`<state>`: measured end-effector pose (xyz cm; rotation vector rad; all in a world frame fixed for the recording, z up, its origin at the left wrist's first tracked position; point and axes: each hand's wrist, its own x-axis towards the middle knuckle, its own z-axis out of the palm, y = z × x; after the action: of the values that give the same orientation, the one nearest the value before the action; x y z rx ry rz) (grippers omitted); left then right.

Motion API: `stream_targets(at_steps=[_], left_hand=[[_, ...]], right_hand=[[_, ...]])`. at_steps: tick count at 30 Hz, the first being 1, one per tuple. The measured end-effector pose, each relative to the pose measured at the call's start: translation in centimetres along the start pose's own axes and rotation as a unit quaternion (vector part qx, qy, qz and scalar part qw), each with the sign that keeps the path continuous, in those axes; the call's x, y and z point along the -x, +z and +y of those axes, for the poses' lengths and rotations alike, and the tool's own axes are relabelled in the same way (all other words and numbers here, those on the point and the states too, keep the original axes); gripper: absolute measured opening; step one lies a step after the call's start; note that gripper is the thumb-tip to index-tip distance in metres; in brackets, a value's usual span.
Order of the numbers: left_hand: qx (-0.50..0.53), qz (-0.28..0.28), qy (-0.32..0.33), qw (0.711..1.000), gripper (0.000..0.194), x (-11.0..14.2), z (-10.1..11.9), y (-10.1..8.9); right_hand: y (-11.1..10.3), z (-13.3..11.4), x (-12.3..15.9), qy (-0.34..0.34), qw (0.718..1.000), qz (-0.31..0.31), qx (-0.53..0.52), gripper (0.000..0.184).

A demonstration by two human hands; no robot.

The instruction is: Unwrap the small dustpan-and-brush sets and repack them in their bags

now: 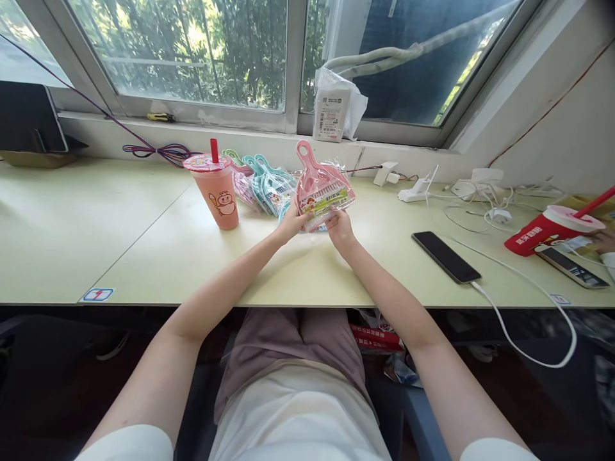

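Observation:
A pink mini dustpan in clear plastic wrap, with a yellow-green label across it, is held up over the table, its looped handle pointing away from me. My left hand grips its lower left edge. At the lower right edge, my right hand has its fingers closed on the same dustpan. Behind and left of it lies a pile of similar wrapped dustpans in teal, pink and green, partly hidden by the held one and my left hand. A pink drink cup with a red straw stands left of the pile.
To the right lie a black phone on a white charging cable, a power strip and tangled cords. Further right, a red cup tilts beside another phone and another person's hand. A white box stands on the windowsill.

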<state>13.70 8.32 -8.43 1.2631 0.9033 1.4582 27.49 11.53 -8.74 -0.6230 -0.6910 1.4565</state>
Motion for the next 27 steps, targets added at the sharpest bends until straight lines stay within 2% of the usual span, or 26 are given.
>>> stream_targets(at_steps=[4, 7, 10, 12, 13, 14, 15, 17, 19, 20, 21, 23, 27], left_hand=[[-0.022, -0.002, -0.023, 1.000, 0.093, 0.4, 1.0, 0.0], [-0.029, 0.008, -0.040, 0.999, 0.085, 0.6, 2.1, -0.5], [-0.023, 0.019, -0.058, 0.998, 0.075, 0.2, 2.8, -1.7], [-0.017, 0.030, -0.072, 0.997, 0.074, -0.4, 2.9, -2.6], [-0.018, 0.046, -0.076, 0.996, 0.075, -0.7, 2.9, -3.1], [-0.022, 0.068, -0.076, 0.995, 0.076, -0.9, 2.8, -3.6], [-0.025, 0.093, -0.076, 0.992, 0.076, -1.2, 2.7, -4.0], [-0.017, 0.129, -0.074, 0.989, 0.074, -1.6, 2.4, -4.8], [0.013, 0.141, -0.078, 0.987, 0.070, -1.9, 2.2, -5.3], [0.031, 0.140, -0.081, 0.986, 0.067, -2.0, 2.2, -5.5], [0.048, 0.138, -0.084, 0.986, 0.064, -2.0, 2.2, -5.6], [0.077, 0.135, -0.086, 0.984, 0.058, -2.1, 2.3, -5.6], [0.117, 0.123, -0.110, 0.979, 0.045, -1.9, 2.6, -5.5]], right_hand=[[0.2, -0.3, -0.1, 0.016, 1.000, -0.003, 0.020, 0.020], [-0.4, -1.7, -0.6, 0.080, 0.991, -0.066, 0.086, 0.021], [-1.7, -3.7, -1.4, 0.144, 0.946, -0.205, 0.206, 0.016], [-2.7, -4.7, -1.8, 0.138, 0.903, -0.258, 0.314, 0.017], [-3.1, -5.0, -2.0, 0.097, 0.883, -0.254, 0.382, 0.018], [-3.5, -5.1, -2.2, 0.029, 0.858, -0.233, 0.457, 0.020], [-3.9, -5.0, -2.4, -0.058, 0.821, -0.202, 0.531, 0.024], [-4.5, -4.7, -2.6, -0.223, 0.711, -0.149, 0.649, 0.036], [-4.9, -4.3, -2.8, -0.307, 0.607, -0.148, 0.718, 0.049], [-5.1, -4.1, -2.9, -0.323, 0.572, -0.155, 0.738, 0.054], [-5.2, -4.0, -2.9, -0.336, 0.551, -0.158, 0.747, 0.056], [-5.3, -4.0, -3.1, -0.365, 0.541, -0.152, 0.743, 0.055], [-5.3, -4.3, -3.3, -0.418, 0.573, -0.119, 0.695, 0.041]])
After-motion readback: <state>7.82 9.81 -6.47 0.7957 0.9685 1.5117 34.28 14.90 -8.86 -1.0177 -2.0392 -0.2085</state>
